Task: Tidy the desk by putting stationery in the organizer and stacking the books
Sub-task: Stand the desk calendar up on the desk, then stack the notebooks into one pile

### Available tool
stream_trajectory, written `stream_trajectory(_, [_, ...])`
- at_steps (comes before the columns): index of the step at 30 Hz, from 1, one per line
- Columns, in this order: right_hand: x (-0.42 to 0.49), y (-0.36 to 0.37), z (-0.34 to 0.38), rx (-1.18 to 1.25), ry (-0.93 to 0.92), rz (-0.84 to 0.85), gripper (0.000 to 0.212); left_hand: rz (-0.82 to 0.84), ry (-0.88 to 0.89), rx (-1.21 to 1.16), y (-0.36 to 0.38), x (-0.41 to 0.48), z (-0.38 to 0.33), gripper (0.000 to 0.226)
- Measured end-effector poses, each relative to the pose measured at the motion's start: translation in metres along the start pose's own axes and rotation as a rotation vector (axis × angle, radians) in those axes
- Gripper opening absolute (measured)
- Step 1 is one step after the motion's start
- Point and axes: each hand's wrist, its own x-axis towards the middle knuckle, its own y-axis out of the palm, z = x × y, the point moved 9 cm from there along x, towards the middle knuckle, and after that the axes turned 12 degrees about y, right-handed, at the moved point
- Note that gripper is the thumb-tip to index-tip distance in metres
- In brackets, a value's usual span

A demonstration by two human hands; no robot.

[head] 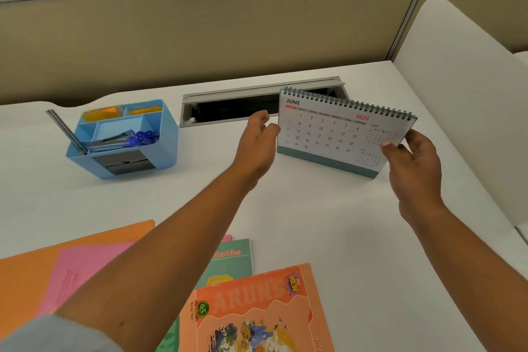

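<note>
— At the left rear of the worktop (328,208), what is sitting there?

— That is the blue organizer (121,138), standing upright on the white surface. Blue pens (141,137) and a stapler (114,138) are lying in its middle compartment, yellow and orange sticky notes (110,114) are filling the back slots, and a grey ruler (67,131) is leaning out of its left corner.

— And the books?

— They are lying flat along the near edge. An orange notebook (257,311) marked "ARUNS" is resting on top, overlapping a green notebook (234,260). To their left a pink folder (83,274) is lying on an orange folder (31,274), partly hidden by the left forearm.

— What are the hands doing?

— The right hand (414,163) is pinching the lower right corner of a desk calendar (334,131), thumb on the front page, fingers behind. The calendar is showing June 2026 and is standing tilted, its teal base seeming to meet the surface, though I cannot tell whether it is fully resting. The left hand (258,143) is loosely spread, fingers slightly curled, hovering just beside the calendar's left edge and gripping nothing.

— Anything behind them?

— A grey cable tray (228,103) is lying open in the surface, just behind the calendar, and a beige partition (200,31) is running along the back
</note>
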Motion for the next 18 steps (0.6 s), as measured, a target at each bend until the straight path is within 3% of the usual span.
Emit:
stream_trajectory(4, [-0.008,-0.004,-0.003,-0.017,0.029,-0.031,0.063,0.001,-0.002,0.04,0.002,-0.002,0.001,0.044])
stream_trajectory(11, [-0.053,-0.022,-0.018,-0.014,0.035,-0.053,0.054,0.03,0.101,0.33,-0.035,-0.081,0.045,0.057])
stream_trajectory(18, [-0.139,-0.008,-0.117,-0.366,0.263,0.31,0.024,-0.02,-0.114,0.545,-0.121,-0.231,0.12,0.065])
